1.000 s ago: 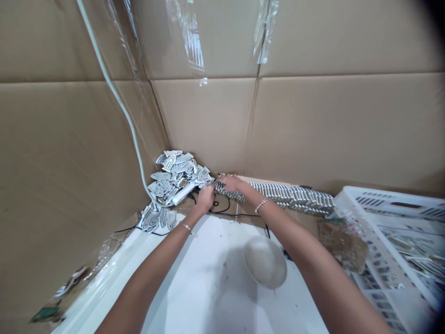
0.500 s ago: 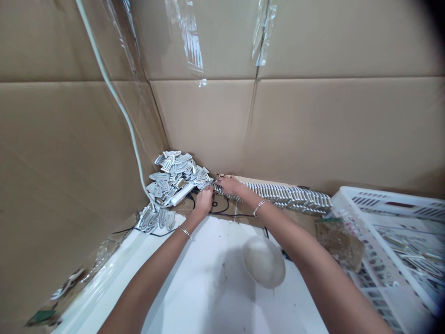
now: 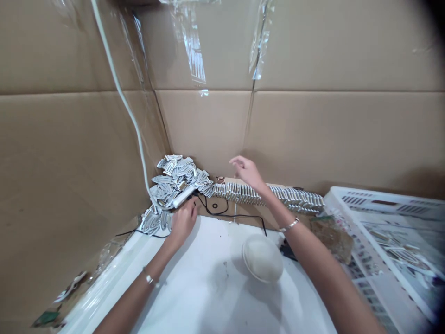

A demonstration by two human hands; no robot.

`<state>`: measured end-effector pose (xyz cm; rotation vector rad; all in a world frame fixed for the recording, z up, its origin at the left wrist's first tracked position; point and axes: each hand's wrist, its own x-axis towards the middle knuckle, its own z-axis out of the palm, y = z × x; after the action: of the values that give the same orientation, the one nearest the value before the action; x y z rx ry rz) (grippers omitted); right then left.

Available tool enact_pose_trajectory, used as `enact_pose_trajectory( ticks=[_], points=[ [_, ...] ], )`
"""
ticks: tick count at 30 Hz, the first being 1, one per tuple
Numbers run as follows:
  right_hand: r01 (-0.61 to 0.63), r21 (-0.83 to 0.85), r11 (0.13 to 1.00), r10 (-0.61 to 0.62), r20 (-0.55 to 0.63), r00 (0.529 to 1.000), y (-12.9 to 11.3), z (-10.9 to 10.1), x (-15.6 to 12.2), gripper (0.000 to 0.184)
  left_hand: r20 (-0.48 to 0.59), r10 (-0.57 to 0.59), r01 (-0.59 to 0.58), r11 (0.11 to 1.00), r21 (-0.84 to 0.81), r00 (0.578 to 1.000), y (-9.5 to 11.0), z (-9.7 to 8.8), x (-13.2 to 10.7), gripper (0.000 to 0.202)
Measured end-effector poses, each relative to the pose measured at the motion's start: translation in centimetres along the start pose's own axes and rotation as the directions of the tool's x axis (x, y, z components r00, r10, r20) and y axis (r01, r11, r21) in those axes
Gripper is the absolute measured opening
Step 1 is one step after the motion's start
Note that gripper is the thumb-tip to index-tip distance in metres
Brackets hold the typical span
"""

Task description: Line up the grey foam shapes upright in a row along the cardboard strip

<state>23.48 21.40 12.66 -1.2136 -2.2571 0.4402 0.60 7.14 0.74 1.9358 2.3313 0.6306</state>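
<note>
My left hand is half curled over the white table, near its back edge; whatever its fingers may hold is hidden. Just beyond it lies a heap of small flat arch-shaped pieces, grey and white, with a white bar like a power strip among them. My right hand is raised above a long row of the same kind of pieces, stood on edge side by side. Its fingers are bent and apart, with nothing visible in them, and they do not touch the row.
A pale round bowl sits on the table. To the right stands a white plastic crate holding loose flat pieces. A black cord runs along the cardboard strip, and a white cable hangs down the left cardboard wall.
My right hand has lifted off the row and moved up and right. My left hand has drawn back from the row's left end, toward me and left.
</note>
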Motion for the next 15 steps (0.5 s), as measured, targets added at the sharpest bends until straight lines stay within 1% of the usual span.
enact_pose_trajectory(
  ticks=[1,2,3,4,5,6,7,8,9,10,11,12,15],
  points=[
    [-0.02,0.163,0.986,0.025,-0.023,0.999,-0.1,-1.1,-1.3,0.042,-0.022,0.007,-0.008,0.998,-0.059,1.0,-0.6,-0.1,-1.1,0.046],
    [-0.011,0.325,0.946,0.021,-0.029,0.999,-0.1,-2.0,-2.8,0.044,-0.052,0.018,-0.025,0.993,-0.118,0.998,-1.1,-0.2,-2.2,0.048],
    [0.02,0.434,0.901,-0.007,-0.033,0.999,-0.2,-2.7,-4.3,0.047,-0.077,0.033,-0.046,0.985,-0.168,0.996,-1.5,-0.1,-3.2,0.048],
    [0.039,0.481,0.876,-0.033,-0.02,0.999,-0.2,-3.2,-5.8,0.05,-0.099,0.049,-0.069,0.975,-0.209,0.994,-1.9,0.1,-4.1,0.047],
    [0.043,0.464,0.885,-0.063,0.026,0.998,-0.1,-3.4,-7.1,0.051,-0.114,0.069,-0.095,0.966,-0.241,0.991,-2.1,0.4,-4.9,0.045],
    [0.041,0.386,0.921,-0.082,0.091,0.992,-0.1,-3.5,-8.4,0.048,-0.122,0.092,-0.122,0.957,-0.265,0.988,-2.3,0.7,-5.6,0.045],
    [0.034,0.256,0.966,-0.069,0.132,0.989,0.1,-3.5,-9.4,0.042,-0.128,0.113,-0.146,0.948,-0.284,0.985,-2.4,1.1,-6.2,0.044],
    [0.022,0.114,0.993,-0.037,0.126,0.991,0.2,-3.3,-10.4,0.037,-0.131,0.132,-0.166,0.94,-0.298,0.982,-2.5,1.4,-6.7,0.044],
    [-0.002,0.008,1.0,0.001,0.082,0.997,0.3,-3.2,-11.3,0.032,-0.132,0.147,-0.181,0.933,-0.31,0.98,-2.6,1.8,-7.1,0.043],
    [-0.034,-0.034,0.999,0.034,0.015,0.999,0.4,-3.2,-12.1,0.029,-0.13,0.158,-0.192,0.927,-0.322,0.979,-2.6,2.0,-7.4,0.042],
    [-0.07,-0.021,0.997,0.068,-0.056,0.996,0.5,-3.2,-13.0,0.028,-0.126,0.165,-0.198,0.922,-0.332,0.978,-2.6,2.3,-7.7,0.041],
    [-0.102,0.036,0.994,0.106,-0.111,0.988,0.5,-3.4,-13.9,0.029,-0.119,0.169,-0.2,0.918,-0.342,0.978,-2.6,2.5,-7.9,0.041],
    [-0.193,0.238,0.952,0.241,-0.192,0.951,0.2,-4.7,-16.9,0.03,-0.093,0.185,-0.206,0.903,-0.376,0.978,-2.5,2.9,-8.4,0.041]
  ],
)
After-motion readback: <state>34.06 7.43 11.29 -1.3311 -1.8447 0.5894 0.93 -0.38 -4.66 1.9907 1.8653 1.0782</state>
